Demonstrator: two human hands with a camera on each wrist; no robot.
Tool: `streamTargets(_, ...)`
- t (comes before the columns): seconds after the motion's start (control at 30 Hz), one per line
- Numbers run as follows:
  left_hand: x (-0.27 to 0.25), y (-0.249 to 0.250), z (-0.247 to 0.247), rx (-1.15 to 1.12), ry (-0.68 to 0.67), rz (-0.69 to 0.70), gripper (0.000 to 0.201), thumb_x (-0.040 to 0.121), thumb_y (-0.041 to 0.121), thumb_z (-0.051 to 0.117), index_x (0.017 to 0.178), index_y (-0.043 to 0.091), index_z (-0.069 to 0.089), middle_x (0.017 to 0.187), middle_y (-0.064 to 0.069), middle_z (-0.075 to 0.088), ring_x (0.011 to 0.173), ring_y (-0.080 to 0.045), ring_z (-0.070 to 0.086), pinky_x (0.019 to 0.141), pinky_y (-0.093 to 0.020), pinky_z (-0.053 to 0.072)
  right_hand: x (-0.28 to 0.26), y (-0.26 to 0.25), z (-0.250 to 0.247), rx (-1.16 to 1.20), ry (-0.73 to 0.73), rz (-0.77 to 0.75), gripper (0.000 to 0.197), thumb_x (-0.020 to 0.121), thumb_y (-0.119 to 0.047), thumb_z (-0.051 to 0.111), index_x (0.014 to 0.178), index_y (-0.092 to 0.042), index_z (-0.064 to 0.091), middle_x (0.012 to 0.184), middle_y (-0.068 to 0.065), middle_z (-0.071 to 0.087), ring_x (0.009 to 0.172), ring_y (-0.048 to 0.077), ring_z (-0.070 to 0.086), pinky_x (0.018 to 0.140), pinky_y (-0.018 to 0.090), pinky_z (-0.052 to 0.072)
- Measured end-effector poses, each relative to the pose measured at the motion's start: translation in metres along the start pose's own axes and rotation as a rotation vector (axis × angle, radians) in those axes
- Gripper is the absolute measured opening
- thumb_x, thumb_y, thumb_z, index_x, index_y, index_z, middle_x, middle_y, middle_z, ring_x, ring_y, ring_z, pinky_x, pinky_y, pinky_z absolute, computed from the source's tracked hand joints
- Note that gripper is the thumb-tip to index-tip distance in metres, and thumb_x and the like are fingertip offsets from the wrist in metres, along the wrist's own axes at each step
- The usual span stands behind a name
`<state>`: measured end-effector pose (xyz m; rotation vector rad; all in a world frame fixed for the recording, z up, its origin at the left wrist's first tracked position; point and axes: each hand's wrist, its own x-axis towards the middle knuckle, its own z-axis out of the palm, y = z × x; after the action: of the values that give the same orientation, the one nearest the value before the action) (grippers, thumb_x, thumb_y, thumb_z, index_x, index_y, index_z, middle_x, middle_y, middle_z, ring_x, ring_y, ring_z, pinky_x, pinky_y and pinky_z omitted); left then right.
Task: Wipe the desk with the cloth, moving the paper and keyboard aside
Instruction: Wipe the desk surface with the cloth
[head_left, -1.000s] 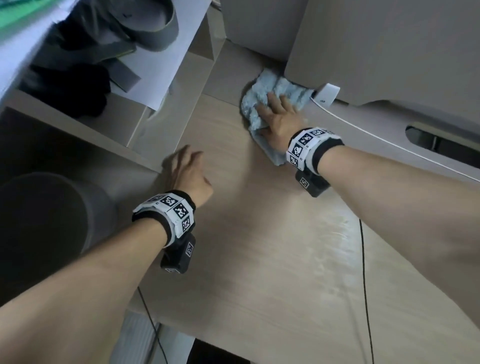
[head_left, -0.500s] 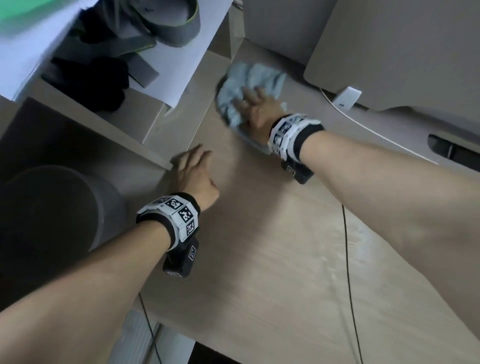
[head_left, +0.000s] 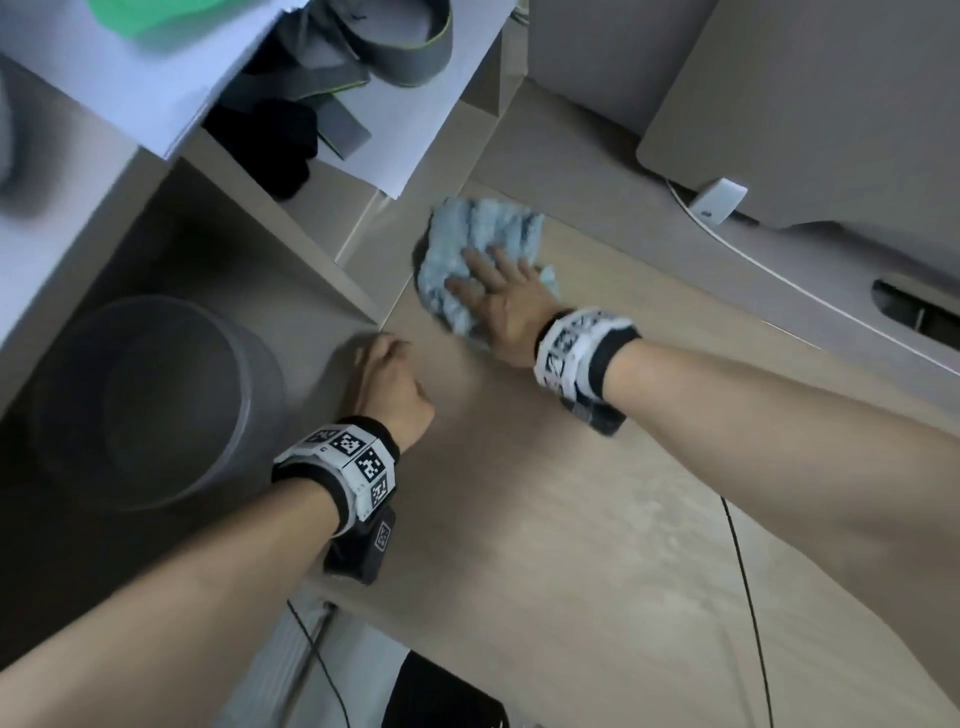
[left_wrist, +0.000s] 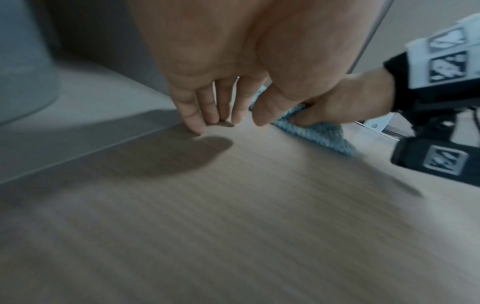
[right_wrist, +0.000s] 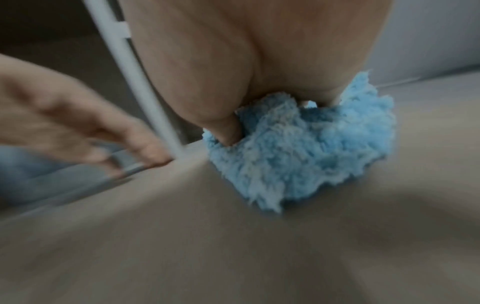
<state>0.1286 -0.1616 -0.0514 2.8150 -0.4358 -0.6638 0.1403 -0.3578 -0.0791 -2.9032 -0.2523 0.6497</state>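
My right hand (head_left: 501, 301) lies flat on the blue fluffy cloth (head_left: 480, 244), fingers spread and straight, pressing it to the table (head_left: 571, 545); in the right wrist view the thumb digs into the pile of the crumpled cloth (right_wrist: 298, 156). My left hand (head_left: 392, 387) holds nothing: it rests just beside and nearer me than the right, fingers loosely bent with the tips touching the wood at the table's left edge (left_wrist: 194, 127). I judge the wiping itself is the step in hand, working the far left corner. Beyond the cloth to the left, a white sheet of paper (head_left: 441, 104) sits on a side shelf under some grey straps (head_left: 337, 67); beyond it to the right stands a grey monitor base (head_left: 805, 114) with a white cable (head_left: 779, 275). I see no keyboard. A grey bin (head_left: 150, 400) stands left of my left hand. Next I'd draw the cloth back toward me in overlapping strokes, keeping flat pressure and clear of the cable.
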Motion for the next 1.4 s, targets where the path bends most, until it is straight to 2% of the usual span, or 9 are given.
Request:
streamTargets(0.13,-0.023,-0.016,0.001,0.028,-0.009,-0.109,0.049,0.080,0.008,0.051,0.129,0.001,0.052,0.139,-0.015,0.044,0.132,-0.032,0.034,0.113,-0.034,0.027,-0.039,0.000,0.017,-0.045,-0.094,-0.270,0.068,0.097,-0.042,0.051,0.156,-0.030,0.018,0.166,0.004,-0.004,0.151,0.031,-0.006,0.120,0.050,0.002)
streamTargets(0.33,-0.043,-0.047,0.004,0.023,0.032,-0.221,0.043,0.077,0.007,0.048,0.119,-0.001,0.056,0.135,-0.017,0.046,0.129,-0.034,0.037,0.110,-0.038,0.034,-0.011,0.000,-0.001,0.061,0.011,0.076,0.071,0.097,-0.044,0.048,0.157,-0.025,0.015,0.166,0.008,-0.003,0.151,0.037,-0.003,0.121,0.052,0.005)
streamTargets(0.47,-0.047,-0.058,0.006,0.007,0.007,-0.225,0.046,0.076,0.010,0.052,0.121,0.004,0.056,0.138,-0.011,0.042,0.131,-0.032,0.037,0.111,-0.040,0.035,-0.031,-0.088,0.035,-0.022,-0.053,-0.236,0.072,0.096,-0.045,0.052,0.156,-0.026,0.017,0.165,0.011,-0.001,0.150,0.039,-0.003,0.119,0.056,0.004)
streamTargets(0.57,-0.046,-0.053,0.005,0.000,-0.016,-0.241,0.040,0.078,0.016,0.057,0.116,0.004,0.059,0.136,-0.014,0.043,0.128,-0.036,0.038,0.109,-0.042,0.036,-0.056,-0.092,0.053,-0.057,-0.101,-0.353,0.072,0.094,-0.041,0.056,0.155,-0.031,0.021,0.166,0.005,0.001,0.151,0.034,-0.003,0.119,0.052,0.002)
streamTargets(0.63,-0.045,-0.045,0.006,-0.013,0.018,-0.245,0.036,0.077,0.009,0.053,0.111,0.000,0.060,0.131,-0.018,0.046,0.124,-0.039,0.038,0.108,-0.041,0.037,-0.066,-0.055,0.050,0.000,-0.045,-0.250,0.069,0.095,-0.037,0.055,0.155,-0.029,0.022,0.166,0.004,0.003,0.152,0.032,-0.002,0.120,0.051,0.003)
streamTargets(0.87,-0.038,0.000,0.016,-0.037,0.050,-0.060,0.053,0.078,0.005,0.049,0.131,0.003,0.051,0.145,-0.013,0.039,0.134,-0.035,0.030,0.115,-0.036,0.023,-0.125,0.076,0.045,0.211,0.114,0.596,0.067,0.100,-0.045,0.038,0.156,-0.018,0.013,0.165,0.013,0.000,0.149,0.041,0.003,0.120,0.055,0.010)
streamTargets(1.1,-0.021,0.061,0.024,0.044,0.001,0.080,0.055,0.081,0.007,0.051,0.137,0.007,0.046,0.157,-0.005,0.027,0.140,-0.032,0.024,0.114,-0.031,0.020,-0.163,0.018,0.071,0.141,-0.003,0.240,0.065,0.099,-0.044,0.044,0.156,-0.029,0.016,0.166,0.005,-0.003,0.151,0.033,-0.005,0.120,0.054,0.006)
streamTargets(1.27,-0.017,0.080,0.030,0.128,-0.049,0.120,0.060,0.082,0.015,0.048,0.142,0.021,0.040,0.157,0.000,0.024,0.141,-0.029,0.019,0.116,-0.036,0.022,-0.255,0.110,0.091,0.263,0.040,0.786,0.065,0.103,-0.050,0.027,0.158,-0.025,0.003,0.165,0.003,-0.012,0.151,0.030,-0.010,0.122,0.050,0.003)
streamTargets(1.4,-0.021,0.089,0.031,0.167,-0.058,0.112,0.063,0.083,0.014,0.050,0.144,0.015,0.037,0.158,-0.007,0.022,0.141,-0.033,0.018,0.115,-0.033,0.017,-0.269,0.140,0.089,0.409,0.018,1.062,0.068,0.103,-0.048,0.030,0.158,-0.019,0.001,0.164,0.013,-0.012,0.149,0.041,-0.010,0.120,0.055,0.003)
